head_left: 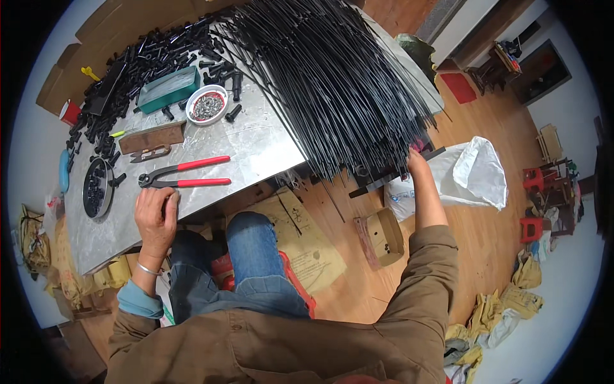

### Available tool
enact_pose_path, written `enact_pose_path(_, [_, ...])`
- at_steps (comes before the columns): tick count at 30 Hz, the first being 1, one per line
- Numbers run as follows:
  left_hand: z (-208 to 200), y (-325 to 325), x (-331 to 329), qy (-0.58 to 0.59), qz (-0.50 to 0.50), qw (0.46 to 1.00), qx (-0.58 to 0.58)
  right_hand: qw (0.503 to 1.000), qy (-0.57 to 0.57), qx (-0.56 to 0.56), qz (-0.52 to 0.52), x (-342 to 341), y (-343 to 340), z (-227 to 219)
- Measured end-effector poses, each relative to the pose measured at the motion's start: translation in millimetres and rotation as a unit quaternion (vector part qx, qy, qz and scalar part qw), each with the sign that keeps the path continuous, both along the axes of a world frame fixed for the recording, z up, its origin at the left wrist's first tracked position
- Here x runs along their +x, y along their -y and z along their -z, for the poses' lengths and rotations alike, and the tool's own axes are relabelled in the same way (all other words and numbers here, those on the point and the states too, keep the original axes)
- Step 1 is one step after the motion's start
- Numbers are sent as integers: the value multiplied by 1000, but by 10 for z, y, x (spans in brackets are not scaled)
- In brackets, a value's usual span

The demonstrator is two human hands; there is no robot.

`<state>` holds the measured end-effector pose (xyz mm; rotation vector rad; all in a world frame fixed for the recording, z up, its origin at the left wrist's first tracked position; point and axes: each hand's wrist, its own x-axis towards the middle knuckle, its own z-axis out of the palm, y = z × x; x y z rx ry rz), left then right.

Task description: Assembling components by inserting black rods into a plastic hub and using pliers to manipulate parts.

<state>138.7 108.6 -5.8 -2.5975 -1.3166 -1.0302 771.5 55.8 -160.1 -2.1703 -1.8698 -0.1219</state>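
My left hand [155, 216] rests on the near edge of the metal table, beside the jaws of pincers [192, 173] with red handles. Its fingers are loosely bent, the thumb apart, and nothing shows in them. On the right, my right hand [419, 165] reaches to the near ends of a large pile of long thin black rods [339, 83]. A dark bar [377, 185] lies across below these ends, next to that hand. Its fingers are mostly hidden, so their grip cannot be made out. Something pink shows just beyond them.
Black cylindrical parts [157, 48] are heaped at the back left around a green tray [169, 89]. Nearer are a white bowl [190, 115] of small metal pieces, a round dish [87, 192] and snips [151, 153]. A cardboard box [398, 238] and white sack [495, 185] stand on the floor.
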Motion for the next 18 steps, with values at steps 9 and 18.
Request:
enact_pose_path(9, [-20, 8, 24, -4, -4, 1000, 0, 936, -140, 257, 193, -934, 768, -563])
enact_pose_path(18, [-2, -6, -5, -21, -14, 1000, -15, 671, -660, 263, 210, -1838, 551, -430])
